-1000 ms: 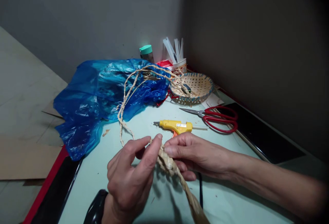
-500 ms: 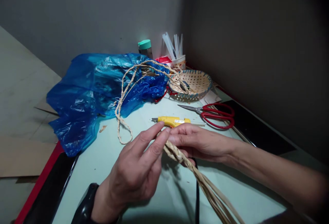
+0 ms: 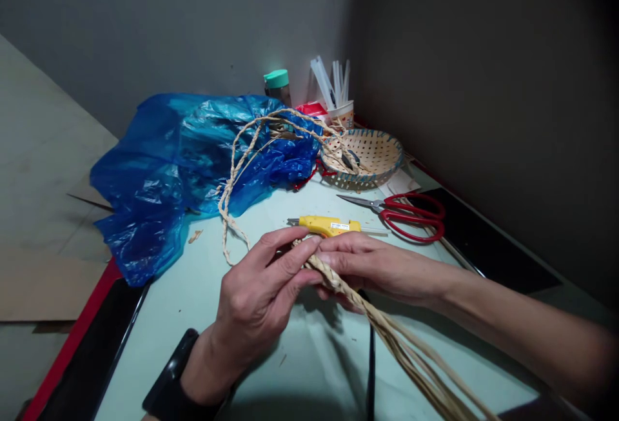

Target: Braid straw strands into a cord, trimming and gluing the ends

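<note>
Between my two hands runs a braid of tan plant fibre [image 3: 338,282], with its loose strands trailing down to the lower right. My left hand [image 3: 264,289] pinches the braid's upper end between thumb and fingers. Close beside it, my right hand [image 3: 360,265] is closed on the same stretch from the far side, its fingertips partly hidden behind the braid. Just beyond the hands lies a yellow glue gun [image 3: 329,225], nozzle to the left and a clear glue stick at its rear. Red-handled scissors [image 3: 411,215] rest to its right, blades closed.
A blue plastic bag [image 3: 193,156] covers the table's left back, a thin braided cord [image 3: 236,169] looped over it. Behind stand a woven basket [image 3: 374,153], a cup [image 3: 342,115] of glue sticks and a green-lidded bottle [image 3: 277,82]. A black cable [image 3: 371,369] runs below my hands.
My left hand has turned slightly, its thumb now pressed along the braid. The braid has rolled a little and its loose strands have swung to the right. The view has shifted slightly.
</note>
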